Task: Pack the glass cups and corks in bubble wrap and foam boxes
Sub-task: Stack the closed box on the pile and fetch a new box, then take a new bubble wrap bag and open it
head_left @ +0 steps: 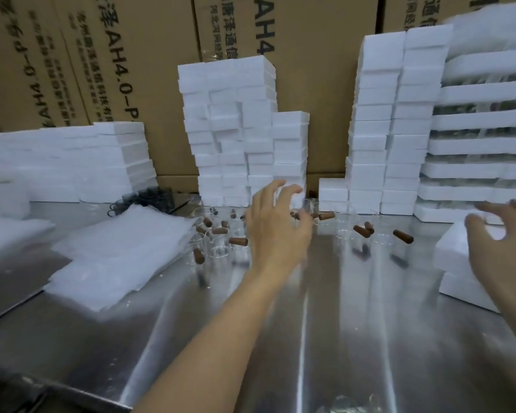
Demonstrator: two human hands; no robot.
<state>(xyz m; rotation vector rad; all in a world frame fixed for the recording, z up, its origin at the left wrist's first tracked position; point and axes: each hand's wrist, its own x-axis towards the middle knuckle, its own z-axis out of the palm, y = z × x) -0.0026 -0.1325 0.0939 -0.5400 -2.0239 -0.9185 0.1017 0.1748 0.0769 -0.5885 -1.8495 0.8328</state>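
Loosely spread, the left hand [276, 234] hovers over clear glass cups [219, 248] and brown cylindrical corks [238, 241]; the right hand [498, 248], fingers splayed, is over a blocky white foam box [453, 251].

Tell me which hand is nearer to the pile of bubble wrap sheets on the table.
Left. The left hand is above the cups, just right of the bubble wrap pile. The right hand is much farther right, at the foam boxes.
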